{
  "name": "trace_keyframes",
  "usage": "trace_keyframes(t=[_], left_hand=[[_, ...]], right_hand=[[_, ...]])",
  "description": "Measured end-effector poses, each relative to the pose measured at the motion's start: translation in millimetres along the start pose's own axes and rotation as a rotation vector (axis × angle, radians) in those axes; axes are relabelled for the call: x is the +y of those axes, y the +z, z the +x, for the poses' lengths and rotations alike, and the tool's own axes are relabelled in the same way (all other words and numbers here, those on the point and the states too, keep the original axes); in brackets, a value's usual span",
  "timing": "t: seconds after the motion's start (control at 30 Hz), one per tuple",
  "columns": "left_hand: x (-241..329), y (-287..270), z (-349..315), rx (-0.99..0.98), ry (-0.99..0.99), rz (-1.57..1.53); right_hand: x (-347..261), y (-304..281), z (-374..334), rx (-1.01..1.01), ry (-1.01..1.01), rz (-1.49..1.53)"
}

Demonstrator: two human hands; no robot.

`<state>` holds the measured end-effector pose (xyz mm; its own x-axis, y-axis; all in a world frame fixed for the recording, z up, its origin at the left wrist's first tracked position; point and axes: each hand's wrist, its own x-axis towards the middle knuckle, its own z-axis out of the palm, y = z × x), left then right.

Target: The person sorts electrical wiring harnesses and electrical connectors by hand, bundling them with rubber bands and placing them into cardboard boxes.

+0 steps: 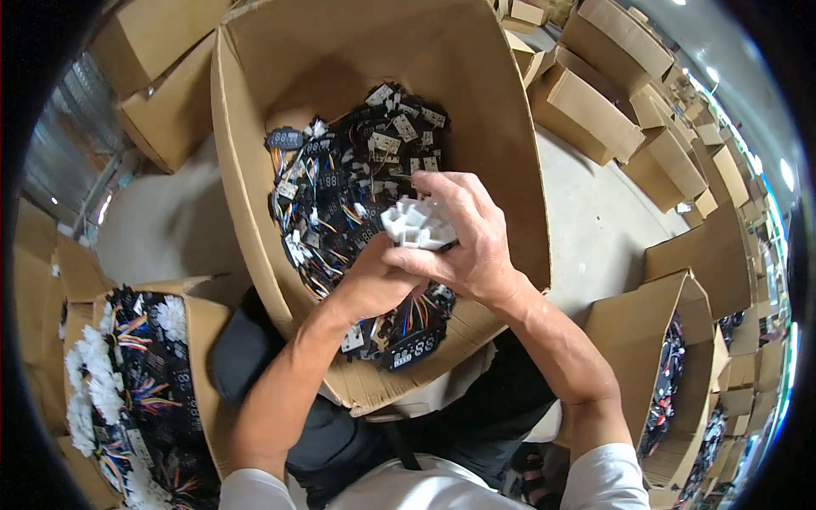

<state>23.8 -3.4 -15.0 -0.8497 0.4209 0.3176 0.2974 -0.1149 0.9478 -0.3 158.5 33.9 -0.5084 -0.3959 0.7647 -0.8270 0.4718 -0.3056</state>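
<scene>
Over the big open carton [518,127], my right hand [476,238] is closed round a bunch of white plastic connectors [418,225], its thumb along their near side. My left hand [374,285] sits just below and left, curled and touching the right thumb. Its fingertips and whatever they grip are hidden under the right hand. Beneath both hands lies a loose heap of black display circuit boards [340,178] with coloured wires and white plugs. One larger display board [412,350] rests near the carton's close edge.
At lower left a carton [208,340] holds rows of black boards with bunched wires and white connectors [93,374]. Another carton [629,340] of wired parts stands at the right. More cardboard boxes [586,110] are stacked along the far right and upper left. Concrete floor [586,212] shows between them.
</scene>
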Motion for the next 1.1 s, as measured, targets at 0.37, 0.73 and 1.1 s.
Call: trace_keyframes(t=[0.37,0.73,1.1], left_hand=[[20,-3,-14,0.237,-0.168,-0.439],[-8,-4,-23,0.282,-0.068,-0.1],[-4,-6,-27,0.275,-0.242,-0.259]], right_hand=[[-4,-14,-23,-0.024,0.035,0.142],[-14,-24,-32,0.093,0.001,0.165],[-15,-34,-29,0.122,0.084,0.273]])
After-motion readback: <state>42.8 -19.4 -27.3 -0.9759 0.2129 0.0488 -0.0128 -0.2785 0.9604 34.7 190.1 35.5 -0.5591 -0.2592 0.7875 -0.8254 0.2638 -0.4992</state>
